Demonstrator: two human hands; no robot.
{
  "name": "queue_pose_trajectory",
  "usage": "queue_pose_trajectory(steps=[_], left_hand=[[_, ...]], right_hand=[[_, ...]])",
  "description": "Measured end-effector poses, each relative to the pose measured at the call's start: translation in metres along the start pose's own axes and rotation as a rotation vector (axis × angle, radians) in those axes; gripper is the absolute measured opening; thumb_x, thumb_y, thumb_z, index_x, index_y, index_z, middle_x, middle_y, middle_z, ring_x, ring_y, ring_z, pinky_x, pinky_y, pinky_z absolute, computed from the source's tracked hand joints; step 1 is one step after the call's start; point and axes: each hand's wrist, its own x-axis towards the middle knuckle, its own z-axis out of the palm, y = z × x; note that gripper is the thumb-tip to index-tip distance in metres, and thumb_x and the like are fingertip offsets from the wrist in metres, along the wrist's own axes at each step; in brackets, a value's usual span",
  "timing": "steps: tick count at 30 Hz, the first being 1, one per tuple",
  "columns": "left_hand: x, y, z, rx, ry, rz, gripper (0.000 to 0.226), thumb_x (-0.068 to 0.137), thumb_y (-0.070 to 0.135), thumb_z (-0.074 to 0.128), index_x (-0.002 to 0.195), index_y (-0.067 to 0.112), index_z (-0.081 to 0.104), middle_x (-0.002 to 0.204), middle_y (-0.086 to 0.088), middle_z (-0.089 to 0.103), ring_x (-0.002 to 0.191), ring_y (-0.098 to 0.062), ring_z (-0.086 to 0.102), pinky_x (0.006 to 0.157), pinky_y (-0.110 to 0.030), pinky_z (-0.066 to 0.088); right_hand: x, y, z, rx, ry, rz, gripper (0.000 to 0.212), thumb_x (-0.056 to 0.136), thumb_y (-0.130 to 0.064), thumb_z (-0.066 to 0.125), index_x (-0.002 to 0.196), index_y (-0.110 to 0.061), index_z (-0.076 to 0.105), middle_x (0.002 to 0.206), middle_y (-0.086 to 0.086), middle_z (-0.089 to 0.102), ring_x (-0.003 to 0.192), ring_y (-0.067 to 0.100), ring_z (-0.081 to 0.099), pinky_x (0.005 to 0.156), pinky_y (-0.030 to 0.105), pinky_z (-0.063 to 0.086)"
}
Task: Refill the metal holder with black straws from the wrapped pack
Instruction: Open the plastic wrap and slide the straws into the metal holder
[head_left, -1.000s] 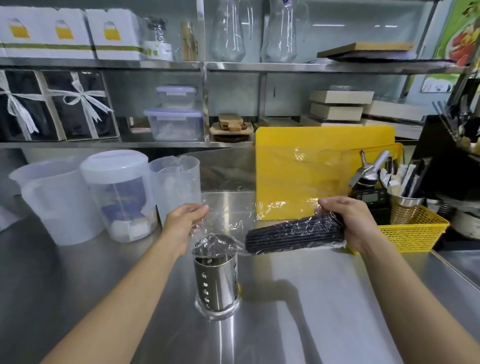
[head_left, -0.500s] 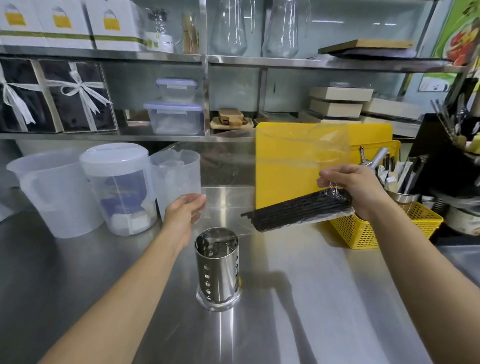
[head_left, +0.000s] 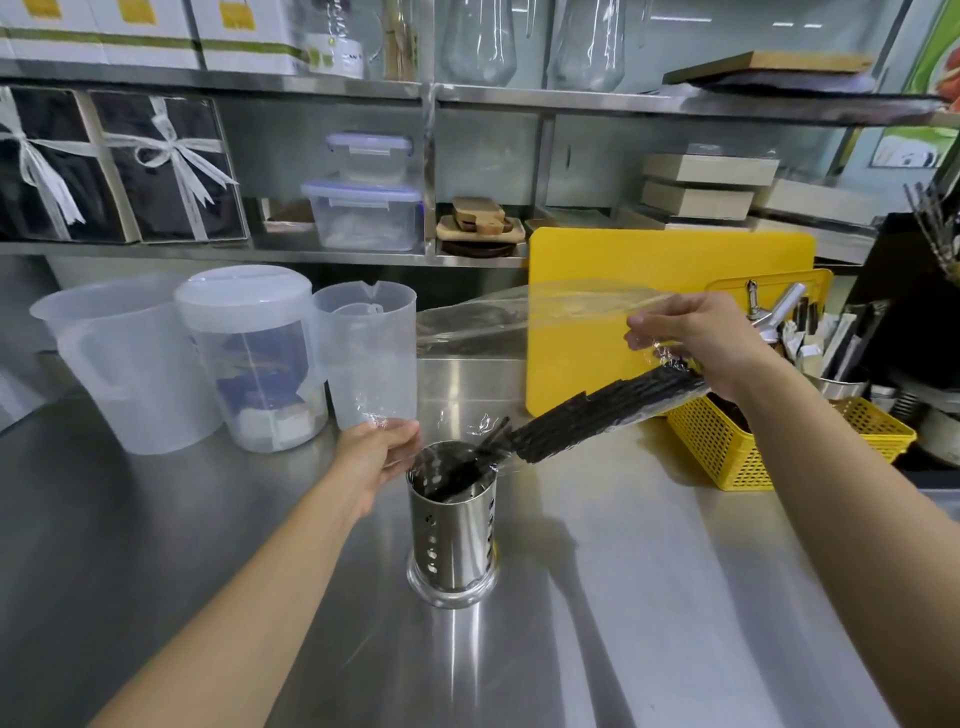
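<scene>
Your left hand (head_left: 382, 454) sits just beside the rim of the metal holder (head_left: 453, 540), fingers loosely curled, pinching a loose flap of clear wrap (head_left: 545, 317). That film stretches up and across to your right hand. The holder stands upright on the steel tabletop (head_left: 649, 597), and a few straws look already inside it.

Risks, left to right. Your left hand only has film, not the holder, so a tug could tip or slide the holder. Loose film hangs over the mouth, so straws may snag on it or the film may get dragged in. The black straws (head_left: 597, 415) slope down from the right with their lower ends at or just past the rim. Tilt them too fast and some likely overshoot onto the tabletop.

Your right hand (head_left: 701, 345) is closed on the upper end of the pack, straws and wrap together. If it loosens, the whole bundle probably drops at once.

Hard to make out:
- how many straws are in the holder, because of glare and film
- where the wrap edges end
- your right fingertips, behind plastic
- the yellow basket (head_left: 727, 452) contents, partly hidden by your forearm
</scene>
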Motion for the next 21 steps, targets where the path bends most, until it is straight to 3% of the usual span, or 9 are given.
queue_pose_trajectory(steps=[5, 9, 12, 14, 16, 18, 21], left_hand=[[0.002, -0.006, -0.006, -0.026, 0.010, -0.020, 0.013, 0.082, 0.002, 0.063, 0.075, 0.012, 0.057, 0.050, 0.006, 0.067, 0.069, -0.014, 0.062, 0.077, -0.027, 0.048], [0.009, -0.004, -0.014, -0.099, 0.013, -0.090, 0.017, 0.080, -0.002, 0.062, 0.082, 0.013, 0.055, 0.059, 0.002, 0.069, 0.068, -0.013, 0.062, 0.072, -0.025, 0.048], [0.023, 0.005, -0.027, -0.179, 0.182, -0.058, 0.017, 0.071, -0.002, 0.063, 0.078, 0.010, 0.056, 0.072, -0.003, 0.065, 0.069, -0.017, 0.059, 0.067, -0.023, 0.045], [0.023, 0.012, -0.031, -0.202, 0.364, 0.094, 0.044, 0.063, -0.003, 0.064, 0.104, 0.008, 0.051, 0.099, -0.006, 0.054, 0.092, -0.022, 0.052, 0.088, -0.032, 0.045], [0.013, 0.022, -0.027, -0.105, 0.428, 0.331, 0.068, 0.068, -0.007, 0.064, 0.127, 0.012, 0.034, 0.122, -0.005, 0.043, 0.114, -0.019, 0.043, 0.098, -0.029, 0.034], [0.008, 0.034, -0.021, 0.115, 0.357, 0.569, 0.083, 0.069, -0.005, 0.069, 0.136, 0.015, 0.023, 0.142, -0.006, 0.031, 0.127, -0.015, 0.033, 0.102, -0.025, 0.028], [0.004, 0.058, -0.009, 0.352, 0.153, 0.787, 0.101, 0.061, 0.018, 0.079, 0.140, 0.021, 0.015, 0.150, -0.005, 0.020, 0.135, -0.011, 0.022, 0.111, -0.028, 0.019]], right_hand=[[0.014, -0.012, 0.008, -0.060, -0.050, -0.009, 0.008, 0.080, -0.017, 0.069, 0.077, -0.010, 0.068, 0.078, 0.007, 0.070, 0.070, 0.015, 0.065, 0.065, 0.030, 0.045], [0.019, -0.018, 0.012, -0.082, -0.084, -0.013, 0.011, 0.079, -0.017, 0.069, 0.080, -0.006, 0.068, 0.079, 0.008, 0.070, 0.070, 0.015, 0.064, 0.066, 0.030, 0.046], [0.022, -0.018, 0.016, -0.097, -0.099, -0.016, 0.020, 0.079, -0.017, 0.070, 0.086, 0.001, 0.067, 0.078, 0.008, 0.069, 0.066, 0.012, 0.063, 0.062, 0.027, 0.044], [0.022, -0.018, 0.015, -0.098, -0.102, -0.015, 0.019, 0.079, -0.016, 0.069, 0.086, 0.001, 0.067, 0.077, 0.008, 0.069, 0.065, 0.012, 0.063, 0.061, 0.027, 0.044], [0.022, -0.018, 0.013, -0.098, -0.110, -0.015, 0.018, 0.079, -0.016, 0.069, 0.085, 0.000, 0.067, 0.078, 0.008, 0.069, 0.066, 0.013, 0.064, 0.062, 0.027, 0.044], [0.023, -0.017, 0.011, -0.102, -0.116, -0.014, 0.020, 0.080, -0.016, 0.068, 0.088, 0.002, 0.066, 0.078, 0.008, 0.069, 0.067, 0.012, 0.063, 0.061, 0.026, 0.043], [0.025, -0.018, 0.012, -0.114, -0.135, -0.021, 0.019, 0.080, -0.015, 0.068, 0.087, 0.002, 0.067, 0.076, 0.008, 0.069, 0.064, 0.010, 0.063, 0.060, 0.025, 0.042]])
